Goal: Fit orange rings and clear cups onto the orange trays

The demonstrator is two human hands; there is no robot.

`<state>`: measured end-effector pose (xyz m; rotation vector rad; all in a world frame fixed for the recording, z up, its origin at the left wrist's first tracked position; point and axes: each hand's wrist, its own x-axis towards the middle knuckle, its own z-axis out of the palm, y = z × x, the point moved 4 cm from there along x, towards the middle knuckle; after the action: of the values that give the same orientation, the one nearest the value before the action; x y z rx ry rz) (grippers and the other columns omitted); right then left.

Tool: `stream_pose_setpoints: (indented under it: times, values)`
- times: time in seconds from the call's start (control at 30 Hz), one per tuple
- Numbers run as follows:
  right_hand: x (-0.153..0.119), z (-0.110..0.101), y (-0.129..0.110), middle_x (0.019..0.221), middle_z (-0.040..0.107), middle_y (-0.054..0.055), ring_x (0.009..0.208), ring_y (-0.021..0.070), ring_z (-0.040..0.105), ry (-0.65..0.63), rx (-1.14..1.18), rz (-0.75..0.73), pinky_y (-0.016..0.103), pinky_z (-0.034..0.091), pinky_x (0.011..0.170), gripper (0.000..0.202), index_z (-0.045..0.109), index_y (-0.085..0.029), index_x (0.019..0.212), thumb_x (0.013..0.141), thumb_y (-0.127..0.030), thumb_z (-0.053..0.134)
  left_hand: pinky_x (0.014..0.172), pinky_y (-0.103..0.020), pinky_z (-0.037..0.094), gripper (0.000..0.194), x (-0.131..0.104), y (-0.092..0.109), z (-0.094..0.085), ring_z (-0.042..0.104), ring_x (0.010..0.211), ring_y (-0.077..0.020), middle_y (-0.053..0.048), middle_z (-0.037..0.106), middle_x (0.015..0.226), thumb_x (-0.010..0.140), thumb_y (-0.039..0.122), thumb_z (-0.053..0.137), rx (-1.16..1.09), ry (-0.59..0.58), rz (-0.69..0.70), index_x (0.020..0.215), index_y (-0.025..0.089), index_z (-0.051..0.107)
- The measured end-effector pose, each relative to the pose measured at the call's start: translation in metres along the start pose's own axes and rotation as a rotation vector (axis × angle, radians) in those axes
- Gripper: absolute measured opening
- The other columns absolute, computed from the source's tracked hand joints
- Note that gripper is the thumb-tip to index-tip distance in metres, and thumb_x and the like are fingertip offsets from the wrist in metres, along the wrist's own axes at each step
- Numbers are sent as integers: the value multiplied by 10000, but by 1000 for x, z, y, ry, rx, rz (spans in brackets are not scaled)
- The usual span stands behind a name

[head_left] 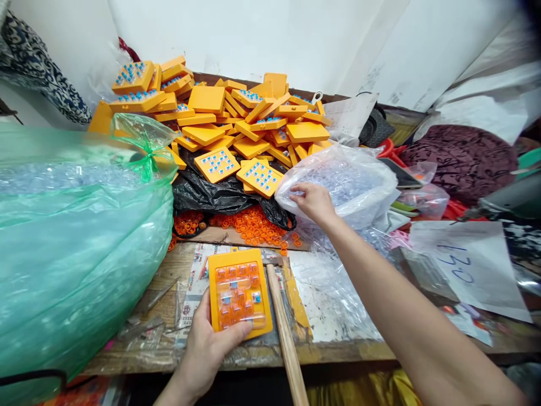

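My left hand (pixel 211 344) grips a yellow case (pixel 264 282) near the table's front edge, its thumb across the lower right of the clear and orange pieces (pixel 236 296) set in the case. My right hand (pixel 315 203) reaches over the left rim of a white plastic bag (pixel 363 175) filled with small clear pieces. Its thumb and fingertips are drawn together, and whatever may be between them is too small to name. A wooden stick (pixel 285 332) lies just right of the case.
Behind is a heap of yellow cases (pixel 207 100) on black plastic (pixel 211 194). Orange rings (pixel 257 225) lie below it. A large green bag (pixel 84 242) bulges at left. At right are a paper marked 130 (pixel 469 259) and a dark patterned cloth (pixel 460 160).
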<state>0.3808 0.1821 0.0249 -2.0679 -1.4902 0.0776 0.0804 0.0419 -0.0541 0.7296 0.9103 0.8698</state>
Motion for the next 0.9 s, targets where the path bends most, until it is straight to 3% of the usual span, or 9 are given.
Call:
stream_pose_setpoints:
  times: [0.13, 0.33, 0.47, 0.57, 0.73, 0.83, 0.9]
  values:
    - [-6, -2, 6, 1198, 608, 82, 1012, 216, 621, -2, -24, -5, 433, 522, 854, 295, 592, -173, 1174, 918, -320, 594, 851, -367, 564, 688, 1, 0, 0, 693, 957, -298, -156, 710, 1097, 574, 264, 839, 26, -5, -2, 1153, 125, 496]
    - [-2, -25, 27, 1159, 621, 75, 985, 212, 628, 121, 132, 125, 422, 531, 828, 292, 593, -165, 1165, 916, -317, 598, 846, -361, 568, 679, 0, 1, 1, 705, 922, -288, -147, 723, 1066, 559, 251, 849, 19, -5, -19, 1138, 123, 516]
    - [-9, -40, 13, 1216, 604, 82, 936, 178, 647, 216, 411, 124, 382, 534, 839, 100, 621, -141, 862, 840, -228, 666, 828, -355, 572, 669, 1, 0, 1, 706, 907, -282, -146, 727, 1049, 556, 239, 849, 12, -1, -24, 1126, 119, 519]
    - [-42, -40, -16, 1206, 636, 75, 917, 166, 679, 189, 669, 74, 351, 549, 846, 136, 549, -189, 720, 790, -248, 650, 820, -359, 573, 681, 2, -1, 0, 703, 913, -285, -148, 725, 1056, 554, 230, 847, -20, 8, -31, 1135, 122, 511]
    - [-136, -9, -60, 944, 748, 72, 817, 217, 729, -90, 923, 62, 385, 613, 722, 257, 546, -229, 823, 699, -317, 753, 831, -346, 570, 683, 1, 0, 1, 703, 916, -272, -148, 722, 1071, 566, 205, 838, -71, 15, -44, 1157, 123, 505]
    - [-184, 9, -67, 1054, 719, 105, 888, 221, 724, -159, 952, 83, 364, 621, 737, 208, 638, -216, 952, 797, -347, 684, 838, -345, 568, 674, 0, 3, 3, 699, 939, -277, -142, 720, 1081, 563, 188, 836, -102, 15, -32, 1154, 127, 517]
    - [-205, 13, -65, 1223, 629, 117, 1014, 233, 683, -122, 905, 86, 345, 618, 766, 226, 685, -221, 1020, 844, -355, 640, 845, -360, 567, 659, 0, 4, 4, 698, 948, -289, -145, 720, 1083, 565, 199, 836, -101, 12, -31, 1142, 125, 527]
